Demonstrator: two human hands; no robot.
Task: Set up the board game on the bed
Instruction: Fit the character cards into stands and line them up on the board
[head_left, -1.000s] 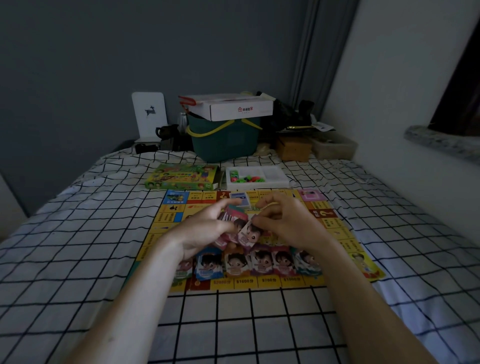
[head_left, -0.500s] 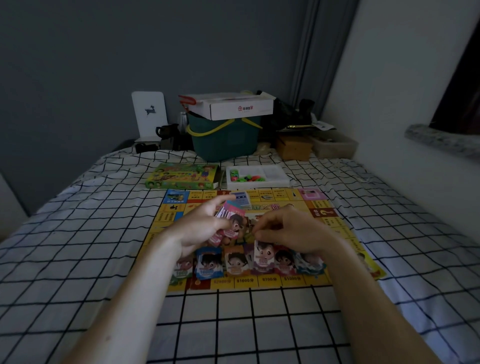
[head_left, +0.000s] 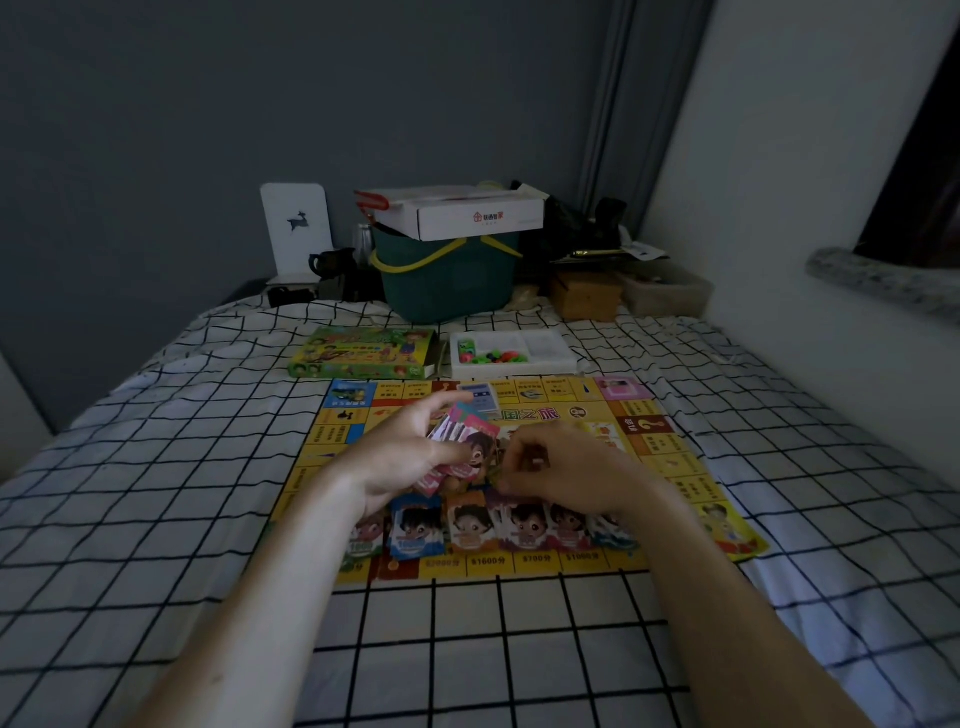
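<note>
Above the board (head_left: 670, 462), left hand (head_left: 410, 457) holds cards (head_left: 467, 441) (fanned).

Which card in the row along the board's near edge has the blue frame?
The blue-framed card, second from the left in the row, just below the left hand. Its right neighbour, the orange-framed card, differs; the rest look pale.

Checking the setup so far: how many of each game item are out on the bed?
Game board: 1
Game box: 1
White tray of pieces: 1
Stack of cards gripped by the left hand: 1
Character cards in the near row: at least 5, some hidden by the right hand
Total: at least 9
</note>
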